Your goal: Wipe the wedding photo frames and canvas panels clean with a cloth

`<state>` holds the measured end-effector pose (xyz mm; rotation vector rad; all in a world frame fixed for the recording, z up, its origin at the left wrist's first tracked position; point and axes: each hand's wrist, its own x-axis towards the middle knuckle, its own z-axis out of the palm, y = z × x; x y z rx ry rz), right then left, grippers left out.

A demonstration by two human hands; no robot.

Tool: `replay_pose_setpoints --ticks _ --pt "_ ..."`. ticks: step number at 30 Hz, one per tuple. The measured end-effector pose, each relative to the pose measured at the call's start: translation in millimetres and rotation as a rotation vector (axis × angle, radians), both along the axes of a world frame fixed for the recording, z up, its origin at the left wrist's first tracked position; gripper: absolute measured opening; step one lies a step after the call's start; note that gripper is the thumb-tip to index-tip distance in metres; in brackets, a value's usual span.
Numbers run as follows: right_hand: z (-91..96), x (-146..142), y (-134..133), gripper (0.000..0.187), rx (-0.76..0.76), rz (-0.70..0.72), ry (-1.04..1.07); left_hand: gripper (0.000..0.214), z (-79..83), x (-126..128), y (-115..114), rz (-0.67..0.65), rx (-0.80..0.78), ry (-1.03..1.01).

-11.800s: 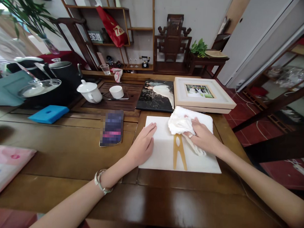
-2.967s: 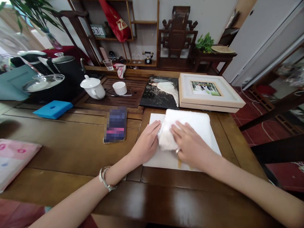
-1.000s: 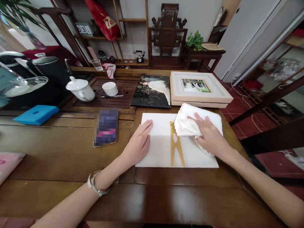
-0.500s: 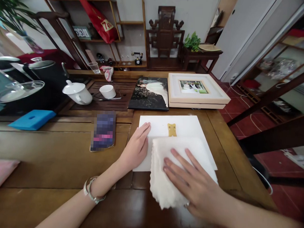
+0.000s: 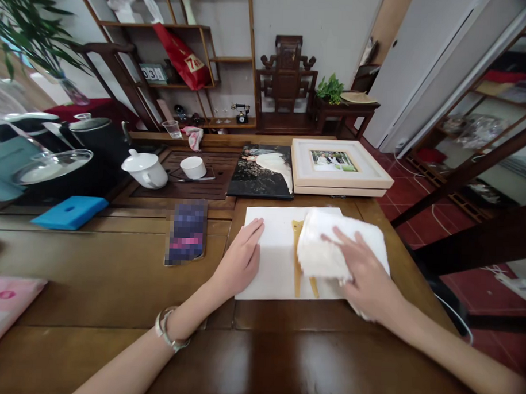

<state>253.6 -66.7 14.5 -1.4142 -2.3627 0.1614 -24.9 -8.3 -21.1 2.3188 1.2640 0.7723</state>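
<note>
A white board lies flat on the wooden table, with a yellow peg-shaped stand piece on its face. My left hand rests flat and open on the board's left edge. My right hand presses a folded white cloth onto the board's right half, fingers spread over it. The cloth covers part of the yellow piece.
Behind the board lie a dark photo print and a pale framed photo. A phone sits left of the board. Further left are a blue pad, a white teapot, a cup on a tea tray, and a pink packet.
My right hand slid the cloth from the board's near edge back up and to the right, uncovering more of the yellow piece. The left hand stayed put.
</note>
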Motion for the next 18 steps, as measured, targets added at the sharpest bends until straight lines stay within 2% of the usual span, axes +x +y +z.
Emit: replay_pose_setpoints --ticks 3,5,7,10,14,16,18 --pt "9.2 -10 -42 0.088 -0.018 0.279 -0.080 0.048 -1.0 1 0 0.002 0.006 -0.028" --pt "12.1 -13 -50 0.092 -0.020 0.406 -0.103 0.048 -1.8 1 0 0.011 -0.001 -0.054" --pt "11.0 -14 -37 0.090 -0.018 0.413 -0.091 0.047 -1.9 0 2 0.027 -0.023 -0.094" --pt "7.5 -23 7 0.079 -0.050 0.261 -0.068 0.043 -0.1 -2 5 0.094 -0.049 -0.214" --pt "11.2 -62 56 0.065 -0.096 0.118 -0.138 0.034 2.5 -7 11 0.267 -0.099 -0.493" --pt "14.9 -85 60 0.062 -0.087 0.167 -0.176 0.033 2.5 -9 14 0.306 -0.198 -0.659" --pt "18.2 -101 51 0.060 -0.076 0.308 -0.198 0.033 1.7 -11 16 0.330 -0.313 -0.795"
